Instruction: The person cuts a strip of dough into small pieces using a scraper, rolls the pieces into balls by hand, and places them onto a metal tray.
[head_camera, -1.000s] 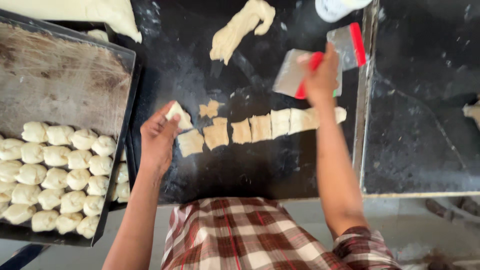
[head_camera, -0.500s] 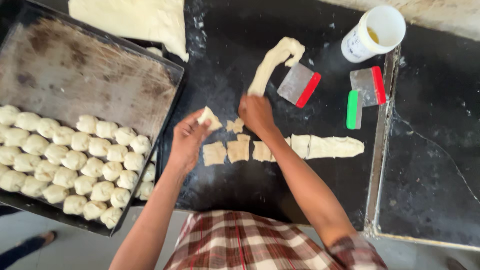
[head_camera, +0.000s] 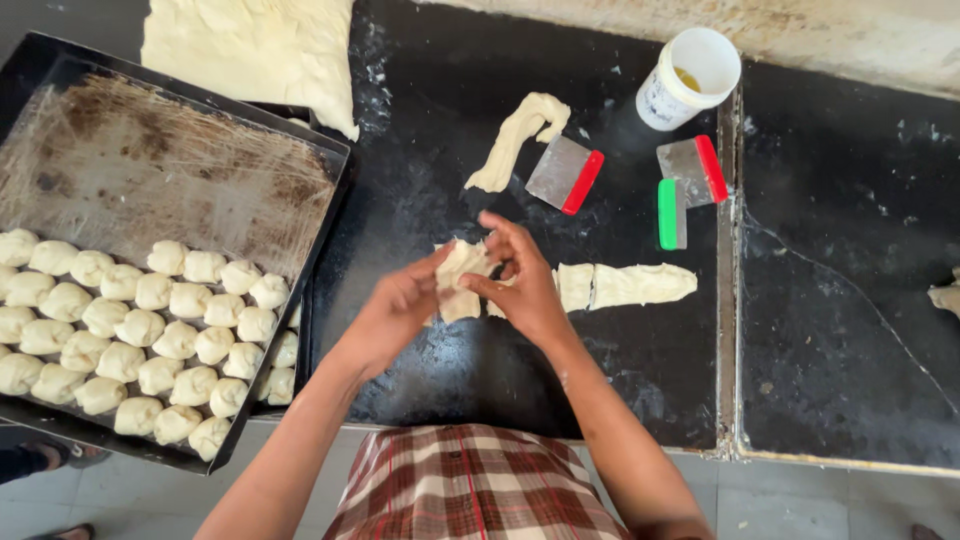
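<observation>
1. Tray (head_camera: 180, 190) far left, dough balls (head_camera: 150, 330) filling lower half.
2. Left hand (head_camera: 395, 310), fingers pinching dough piece (head_camera: 462, 268) above counter (head_camera: 450, 380).
3. Right hand (head_camera: 525, 285), fingertips gripping same piece.
4. Dough strip (head_camera: 625, 285) just right; scrapers (head_camera: 565, 175) beyond.

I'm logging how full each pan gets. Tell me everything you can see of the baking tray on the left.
The baking tray is a dark, rectangular metal pan with a raised rim, lying flat and slightly askew on the black counter, its near edge overhanging. Its upper half is bare, stained brown and scratched. The lower half holds close rows of small pale dough balls. A rolled dough sheet lies just beyond its far corner. Neither hand touches it.
</observation>
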